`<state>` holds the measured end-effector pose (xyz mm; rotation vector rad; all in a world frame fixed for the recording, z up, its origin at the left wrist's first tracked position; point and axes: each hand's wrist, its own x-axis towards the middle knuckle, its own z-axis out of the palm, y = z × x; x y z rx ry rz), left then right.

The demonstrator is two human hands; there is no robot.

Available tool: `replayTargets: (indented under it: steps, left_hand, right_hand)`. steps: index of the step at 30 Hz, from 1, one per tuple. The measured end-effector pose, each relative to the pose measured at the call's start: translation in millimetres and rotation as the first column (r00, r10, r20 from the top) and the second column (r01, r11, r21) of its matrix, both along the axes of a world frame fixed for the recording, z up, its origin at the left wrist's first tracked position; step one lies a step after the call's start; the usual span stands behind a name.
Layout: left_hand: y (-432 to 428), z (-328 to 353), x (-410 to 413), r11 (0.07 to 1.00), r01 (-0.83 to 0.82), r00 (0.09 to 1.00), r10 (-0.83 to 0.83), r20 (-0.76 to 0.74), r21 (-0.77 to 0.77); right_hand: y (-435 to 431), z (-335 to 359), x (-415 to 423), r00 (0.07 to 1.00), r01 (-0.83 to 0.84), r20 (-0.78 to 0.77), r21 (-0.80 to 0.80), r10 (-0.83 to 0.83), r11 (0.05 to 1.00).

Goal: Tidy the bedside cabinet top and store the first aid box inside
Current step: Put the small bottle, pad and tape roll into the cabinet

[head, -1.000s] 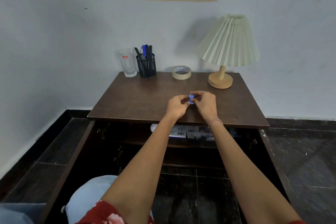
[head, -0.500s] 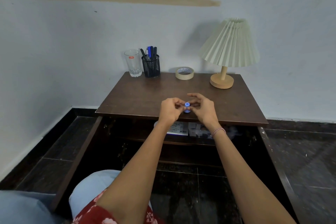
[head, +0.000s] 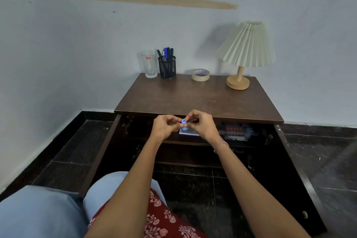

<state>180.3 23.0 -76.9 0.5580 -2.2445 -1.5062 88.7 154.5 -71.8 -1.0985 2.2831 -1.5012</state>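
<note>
A small blue roll (head: 183, 123) is pinched between the fingertips of my left hand (head: 165, 126) and my right hand (head: 201, 125), just in front of the cabinet's front edge. The dark wooden cabinet top (head: 197, 98) carries a drinking glass (head: 149, 63), a black mesh pen holder (head: 167, 65), a roll of masking tape (head: 200, 74) and a lamp (head: 245, 52) along its back. Both cabinet doors stand open. On the upper shelf inside lie a white packet (head: 188, 132) and a box of medicines (head: 234, 131), partly hidden by my hands.
The open left door (head: 102, 152) and right door (head: 297, 166) flank the dark cabinet interior. A white wall rises behind. Dark floor tiles (head: 318, 160) surround the cabinet. My knees in light blue trousers (head: 48, 212) fill the lower left.
Both hands, still holding the blue roll, have drawn back from above the cabinet top to in front of its edge. My view has shifted left and tilted down.
</note>
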Motion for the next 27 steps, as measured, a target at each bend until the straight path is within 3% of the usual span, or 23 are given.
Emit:
replayTargets:
  steps: [3, 7, 12, 18, 27]
  left_hand:
    - [-7.4, -12.6, 15.3, 0.998, -0.024, 0.999, 0.022, 0.042, 0.056]
    - [-8.4, -26.1, 22.8, 0.955, -0.043, 0.995, 0.012, 0.104, 0.293]
    - [-16.4, -34.2, 13.2, 0.875, -0.100, 0.986, 0.025, 0.162, 0.474]
    - [-26.8, -54.2, -8.0, 0.837, -0.239, 0.958, 0.120, 0.260, 0.493]
    - [-47.7, -82.8, -36.8, 0.788, -0.303, 0.936, 0.138, 0.325, 0.536]
  right_hand:
    - [-8.9, -14.3, 15.1, 1.000, 0.010, 0.006, 0.027, -0.010, 1.000]
    - [-16.3, -37.6, 26.6, 0.998, 0.056, -0.001, 0.066, -0.056, 0.996]
    - [-34.2, -55.6, 23.7, 0.990, 0.142, -0.040, 0.083, -0.139, 0.986]
    - [-57.4, -84.4, 13.9, 0.975, 0.218, -0.056, 0.094, -0.214, 0.971]
    - [-81.9, -121.3, -8.5, 0.961, 0.274, 0.004, 0.111, -0.276, 0.955]
